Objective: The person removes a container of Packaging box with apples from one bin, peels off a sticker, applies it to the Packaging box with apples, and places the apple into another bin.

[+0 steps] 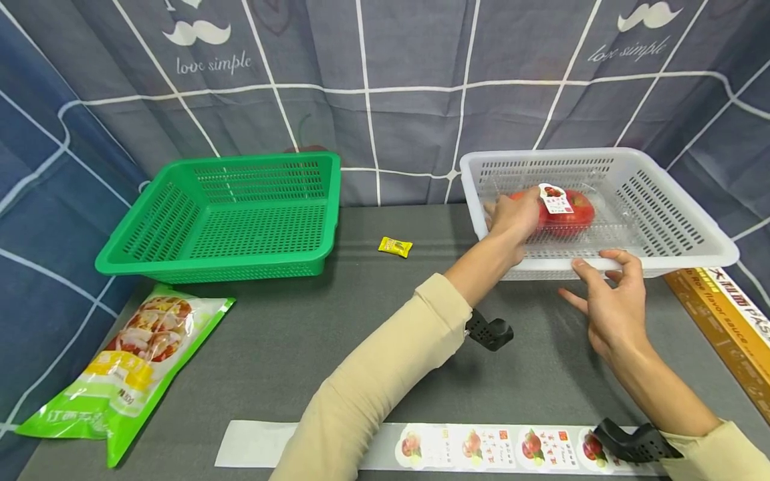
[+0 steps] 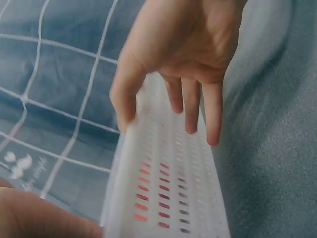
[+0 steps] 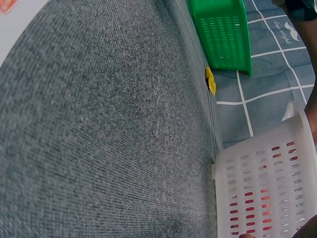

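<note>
A clear plastic box of red fruit [image 1: 574,212], with a white fruit-printed label [image 1: 556,199] on top, lies inside the white basket [image 1: 680,257]. My left hand [image 1: 511,217] reaches over the basket's left end and holds the box by its left side; part of the grip is hidden. My right hand [image 1: 616,307] grips the front rim. In the left wrist view, the right hand [image 2: 181,44] has its thumb over the rim and several fingers down the outer wall. Red fruit shows through the slots of the basket [image 3: 257,168] in the right wrist view.
A green basket [image 1: 216,270] stands at the back left, above a green-and-white food bag [image 1: 135,354]. A small yellow packet [image 1: 395,246] lies between the baskets. Along the front runs a strip of fruit labels [image 1: 445,446]. An orange-brown pasta box [image 1: 722,327] lies at the right.
</note>
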The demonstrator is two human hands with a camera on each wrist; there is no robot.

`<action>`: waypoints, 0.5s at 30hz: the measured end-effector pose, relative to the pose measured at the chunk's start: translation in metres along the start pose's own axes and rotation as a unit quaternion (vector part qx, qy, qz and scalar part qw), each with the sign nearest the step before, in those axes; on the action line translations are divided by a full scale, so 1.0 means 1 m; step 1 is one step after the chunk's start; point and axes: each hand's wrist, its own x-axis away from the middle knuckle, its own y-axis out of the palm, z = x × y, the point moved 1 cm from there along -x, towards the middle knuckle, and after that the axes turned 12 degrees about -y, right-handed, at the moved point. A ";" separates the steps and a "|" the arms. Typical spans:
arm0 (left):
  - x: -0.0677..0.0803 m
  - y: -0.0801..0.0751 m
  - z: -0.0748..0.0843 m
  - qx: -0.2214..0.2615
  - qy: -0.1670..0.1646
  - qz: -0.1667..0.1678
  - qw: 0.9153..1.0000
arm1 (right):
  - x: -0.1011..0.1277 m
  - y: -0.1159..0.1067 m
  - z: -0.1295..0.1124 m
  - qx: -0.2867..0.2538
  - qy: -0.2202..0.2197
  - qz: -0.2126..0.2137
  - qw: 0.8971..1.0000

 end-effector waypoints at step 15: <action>0.042 -0.126 -0.038 -0.190 0.268 -0.123 0.936 | 0.003 -0.016 0.010 0.011 0.046 -0.044 0.998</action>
